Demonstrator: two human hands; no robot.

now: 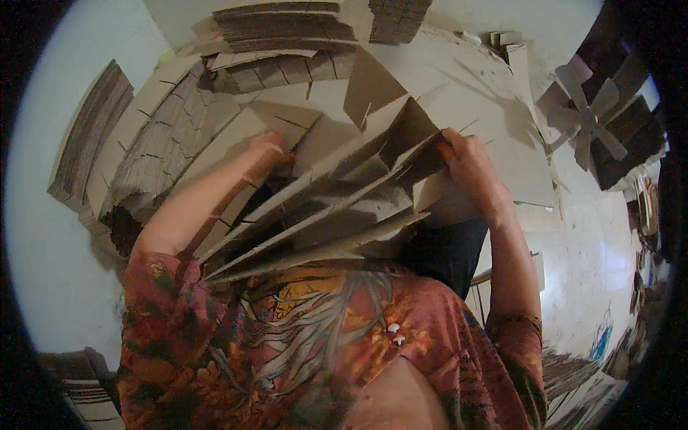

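We cannot make out how the cardboard sheets (337,204) meet at their near left end, because they bunch together in front of the patterned shirt (301,344), and deep shadow fills the gaps between them. Our left hand (266,145) lies over a flat slotted piece (240,136); its fingertips are partly hidden, so we cannot tell whether it grips or only rests. Our right hand (462,154) is closed, thumb and fingers pinching the far right end of the fanned sheets, which slant up from our chest between the two arms. The far stack (400,20) is cut off by the upper rim, and the dark bundle at lower left is hard to read

Along the left edge of the floor (591,233), we have slotted stacks (154,140) close beside the left forearm, leaving little room there. More bundles (283,29) lie toward the far edge. Bare floor opens to the right of our right forearm, below the fan (586,118). The spread sheets form narrow pockets, holding only shade as far as we see
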